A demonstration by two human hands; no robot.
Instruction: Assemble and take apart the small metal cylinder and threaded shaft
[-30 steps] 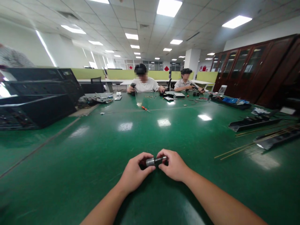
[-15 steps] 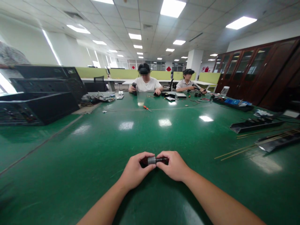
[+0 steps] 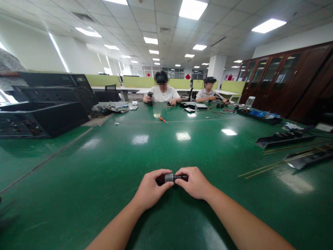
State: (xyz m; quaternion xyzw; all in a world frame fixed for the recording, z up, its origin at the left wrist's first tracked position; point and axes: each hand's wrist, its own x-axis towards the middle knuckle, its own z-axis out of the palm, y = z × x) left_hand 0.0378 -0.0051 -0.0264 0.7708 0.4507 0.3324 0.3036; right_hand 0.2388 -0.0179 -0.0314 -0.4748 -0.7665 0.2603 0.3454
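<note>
Close in front of me, a small part made of a grey metal cylinder (image 3: 169, 177) and a thin dark ridged shaft (image 3: 181, 177) lies level between my hands. My left hand (image 3: 150, 190) is closed around the cylinder, thumb below and fingers above. At the other end, my right hand (image 3: 194, 183) pinches the shaft between thumb and fingers. The fingertips of both hands come close together near the joint. Whether cylinder and shaft are one piece I cannot tell, and my fingers hide part of each.
Farther off on the green table (image 3: 156, 152) lies an orange-handled screwdriver (image 3: 162, 119). Black computer cases (image 3: 65, 118) stand at left. On the right are black metal trays (image 3: 283, 139) and thin brass-coloured rods (image 3: 262, 171). Two people sit across, handling tools and small parts.
My hands keep their grip on the cylinder and shaft, with hardly any movement. Across the table, one person's hand has shifted slightly to the left.
</note>
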